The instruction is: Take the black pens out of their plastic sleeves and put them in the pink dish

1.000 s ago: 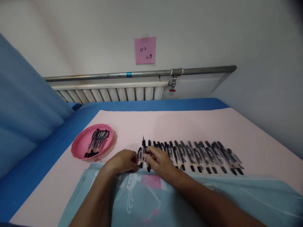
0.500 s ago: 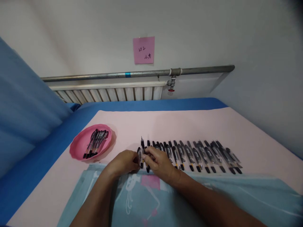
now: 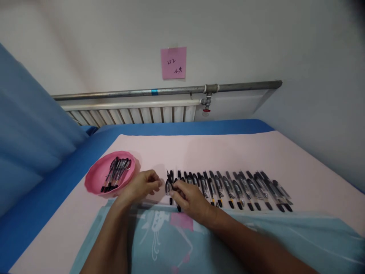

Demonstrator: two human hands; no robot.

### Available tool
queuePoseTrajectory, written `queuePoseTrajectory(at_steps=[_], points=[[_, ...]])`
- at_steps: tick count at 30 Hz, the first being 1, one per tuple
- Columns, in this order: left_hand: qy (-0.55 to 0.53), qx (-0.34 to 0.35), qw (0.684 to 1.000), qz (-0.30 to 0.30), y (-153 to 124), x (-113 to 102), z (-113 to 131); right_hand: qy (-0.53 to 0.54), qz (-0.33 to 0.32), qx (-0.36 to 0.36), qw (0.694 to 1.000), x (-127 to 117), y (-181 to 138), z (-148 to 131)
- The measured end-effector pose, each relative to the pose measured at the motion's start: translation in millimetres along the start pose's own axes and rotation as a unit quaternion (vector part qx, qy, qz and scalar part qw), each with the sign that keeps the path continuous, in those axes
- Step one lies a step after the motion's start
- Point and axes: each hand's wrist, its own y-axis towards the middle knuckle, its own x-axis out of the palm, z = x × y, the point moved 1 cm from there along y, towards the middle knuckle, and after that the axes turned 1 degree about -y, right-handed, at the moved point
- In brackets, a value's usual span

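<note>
My right hand (image 3: 189,196) is pinched around a slim black pen (image 3: 170,177) whose pointed end sticks up and leans to the left. Beneath and beside those fingers are the leftmost pens of a long row (image 3: 228,188), black-capped and in clear sleeves. My left hand (image 3: 145,184) hovers between this row and a pink bowl (image 3: 90,179), its fingers loosely bent and a little apart. I see nothing held in it. Several more black pens (image 3: 118,173) lie bundled in the bowl, their ends against its right side.
A pale pink sheet (image 3: 159,146) covers the blue surface (image 3: 185,128). Light blue patterned cloth (image 3: 159,243) spreads along the near edge under my forearms. Behind are a radiator (image 3: 137,114) and a metal pipe (image 3: 125,93). Blue curtain (image 3: 34,125) hangs at left.
My left hand has drawn away from the pens, moving left and slightly up. The pen in my right hand now tilts further to the left.
</note>
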Motion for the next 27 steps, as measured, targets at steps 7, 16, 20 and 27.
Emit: queuePoseTrajectory(at_steps=[7, 16, 20, 27], points=[[-0.151, 0.050, 0.987, 0.012, -6.2, -10.6, 7.1, -0.032, -0.031, -0.016, 0.999, 1.5, -0.5, -2.1], [-0.195, 0.081, 0.977, 0.027, -8.2, -17.8, 5.7, -0.050, -0.064, -0.040, 0.996, -1.1, -0.2, -7.4], [-0.189, 0.080, 0.979, 0.017, -7.3, -16.8, 4.4, -0.057, -0.073, -0.047, 0.995, -1.3, 0.0, -7.2], [-0.164, 0.054, 0.985, 0.008, -9.9, -14.5, 9.7, -0.060, -0.079, -0.049, 0.994, -1.4, 0.2, -8.0]])
